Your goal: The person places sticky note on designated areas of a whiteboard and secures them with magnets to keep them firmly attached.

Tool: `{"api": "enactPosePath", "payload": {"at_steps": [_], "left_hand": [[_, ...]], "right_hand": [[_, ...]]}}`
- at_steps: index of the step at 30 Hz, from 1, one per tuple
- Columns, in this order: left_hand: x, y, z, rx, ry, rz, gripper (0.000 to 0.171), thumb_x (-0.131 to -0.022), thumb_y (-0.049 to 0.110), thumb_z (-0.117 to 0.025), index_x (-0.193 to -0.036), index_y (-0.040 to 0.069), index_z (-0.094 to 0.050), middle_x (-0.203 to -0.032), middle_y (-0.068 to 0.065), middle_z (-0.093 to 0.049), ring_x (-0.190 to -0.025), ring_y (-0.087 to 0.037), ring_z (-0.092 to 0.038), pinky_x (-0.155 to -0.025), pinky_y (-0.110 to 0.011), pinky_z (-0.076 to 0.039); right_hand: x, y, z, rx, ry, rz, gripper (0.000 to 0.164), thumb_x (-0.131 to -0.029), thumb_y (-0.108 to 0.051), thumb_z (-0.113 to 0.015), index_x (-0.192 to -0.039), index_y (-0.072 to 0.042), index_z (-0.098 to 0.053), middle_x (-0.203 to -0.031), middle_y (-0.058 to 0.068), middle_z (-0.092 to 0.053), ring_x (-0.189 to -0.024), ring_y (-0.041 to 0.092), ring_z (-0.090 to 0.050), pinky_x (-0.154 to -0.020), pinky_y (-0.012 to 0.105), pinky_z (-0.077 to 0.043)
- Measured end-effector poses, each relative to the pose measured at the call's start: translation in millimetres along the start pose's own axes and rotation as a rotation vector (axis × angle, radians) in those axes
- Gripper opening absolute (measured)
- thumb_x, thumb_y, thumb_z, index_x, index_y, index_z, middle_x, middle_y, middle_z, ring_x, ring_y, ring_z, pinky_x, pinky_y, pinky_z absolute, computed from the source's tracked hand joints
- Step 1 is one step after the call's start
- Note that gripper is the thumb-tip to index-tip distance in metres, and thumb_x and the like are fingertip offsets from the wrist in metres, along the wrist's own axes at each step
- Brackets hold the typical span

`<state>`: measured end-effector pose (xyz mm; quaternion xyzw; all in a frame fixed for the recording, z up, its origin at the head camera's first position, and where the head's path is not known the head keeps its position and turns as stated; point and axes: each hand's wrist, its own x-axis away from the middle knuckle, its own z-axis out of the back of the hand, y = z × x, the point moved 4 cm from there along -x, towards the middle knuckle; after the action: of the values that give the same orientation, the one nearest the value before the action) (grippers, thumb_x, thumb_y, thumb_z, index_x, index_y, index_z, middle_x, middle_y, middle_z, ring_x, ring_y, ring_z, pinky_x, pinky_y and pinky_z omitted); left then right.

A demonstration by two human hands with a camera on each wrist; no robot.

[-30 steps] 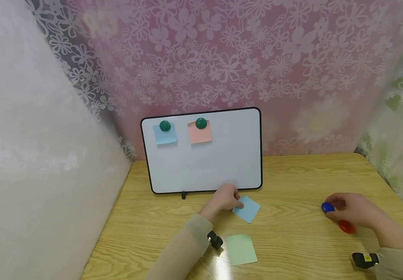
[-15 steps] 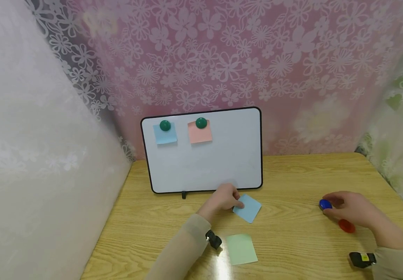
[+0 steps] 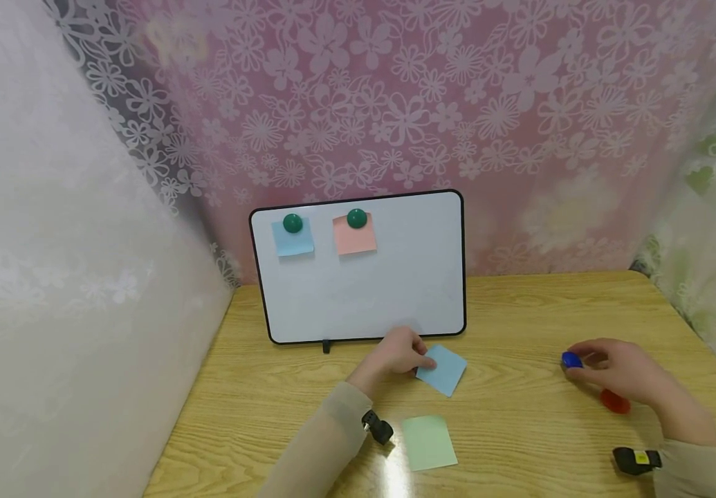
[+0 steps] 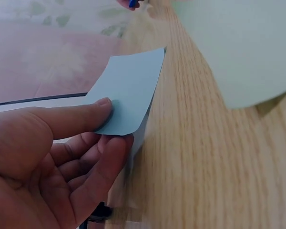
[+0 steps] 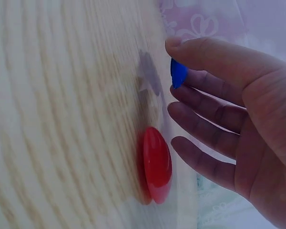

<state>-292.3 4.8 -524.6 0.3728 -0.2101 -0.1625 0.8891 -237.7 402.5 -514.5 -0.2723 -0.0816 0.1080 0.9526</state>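
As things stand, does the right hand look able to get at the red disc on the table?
Probably yes: the red disc lies on the table close by the right hand, with nothing visible between them. That hand pinches the blue disc, though, so it may have to put that down first.

The desk (image 3: pixel 519 443) shows wood grain under a smooth finish, glossy enough to throw back a white streak of light. The held note (image 4: pixel 128 86) and the green note (image 3: pixel 429 443) are matt paper, as is the pink note (image 3: pixel 355 242). The whiteboard (image 3: pixel 364 297) is smooth, its frame (image 3: pixel 465 277) black and plastic-looking. The red magnet (image 5: pixel 157 167) looks like glossy plastic, the green magnets (image 3: pixel 292 223) likewise; the blue magnet (image 5: pixel 178 74) looks smooth. The sleeves (image 3: pixel 320 449) are matt cloth.
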Motion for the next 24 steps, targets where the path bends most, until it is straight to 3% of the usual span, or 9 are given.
{"api": "enactPosePath", "payload": {"at_steps": [10,24], "left_hand": [[3.9,-5.9,4.8,0.108,0.012,0.008,0.017,-0.094,0.022,-0.086,-0.092,0.007,-0.077,-0.074,0.000,-0.070,-0.059,-0.015,-0.067,-0.055,-0.024,-0.047],[6.5,-6.2,9.7,0.195,0.020,-0.010,0.018,-0.095,0.021,-0.085,-0.087,0.006,-0.076,-0.073,0.000,-0.069,-0.061,-0.013,-0.065,-0.057,-0.025,-0.051]], "right_hand": [[-2.3,-6.4,-3.0,-0.017,0.019,0.004,0.056,-0.097,-0.046,-0.080,-0.131,-0.002,-0.072,-0.117,0.017,-0.073,-0.102,0.036,-0.072,-0.078,0.053,-0.060],[-3.7,-16.1,-4.9,-0.030,0.053,0.035,0.052,-0.098,-0.042,-0.080,-0.132,-0.004,-0.072,-0.118,0.016,-0.073,-0.100,0.034,-0.073,-0.078,0.052,-0.061]]}}
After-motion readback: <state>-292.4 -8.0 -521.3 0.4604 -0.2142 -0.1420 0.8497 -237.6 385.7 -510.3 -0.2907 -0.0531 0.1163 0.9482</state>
